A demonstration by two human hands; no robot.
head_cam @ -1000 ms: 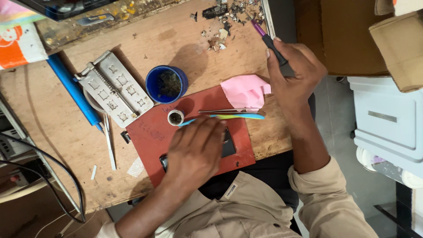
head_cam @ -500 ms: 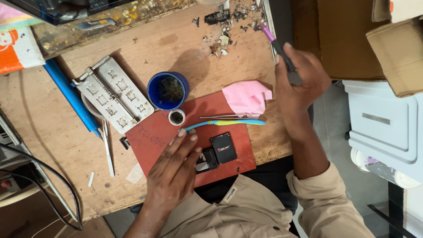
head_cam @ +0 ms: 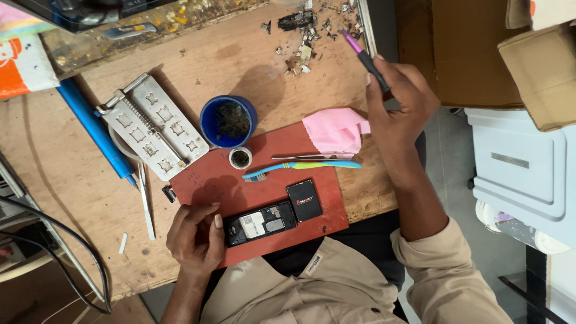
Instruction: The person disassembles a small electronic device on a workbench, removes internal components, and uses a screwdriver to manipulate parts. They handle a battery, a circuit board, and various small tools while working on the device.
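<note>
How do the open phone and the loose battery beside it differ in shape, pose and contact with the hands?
The phone is long and narrow, its back open with parts showing; the battery is a short, plain black block. The phone lies slanted lengthwise across the red mat; the battery sits above its right end. The left hand touches the phone's left end; no hand touches the battery. Both rest on the mat.

Mat [head_cam: 204, 183] on table [head_cam: 252, 66], at near edge. On mat: opened phone [head_cam: 260, 223] nearest person, left hand [head_cam: 193, 237] touching its left end; battery [head_cam: 303, 200] just right of phone. Toothbrush [head_cam: 300, 168] beyond both, tweezers [head_cam: 306, 156] just behind it. Cloth [head_cam: 333, 130] at mat's far right corner. Cup [head_cam: 228, 122] beyond mat, small cap [head_cam: 240, 158] before it (on mat edge). Metal plate [head_cam: 155, 132] left of cup. Right hand [head_cam: 396, 108] at table's right edge, holding screwdriver [head_cam: 366, 57].
</note>
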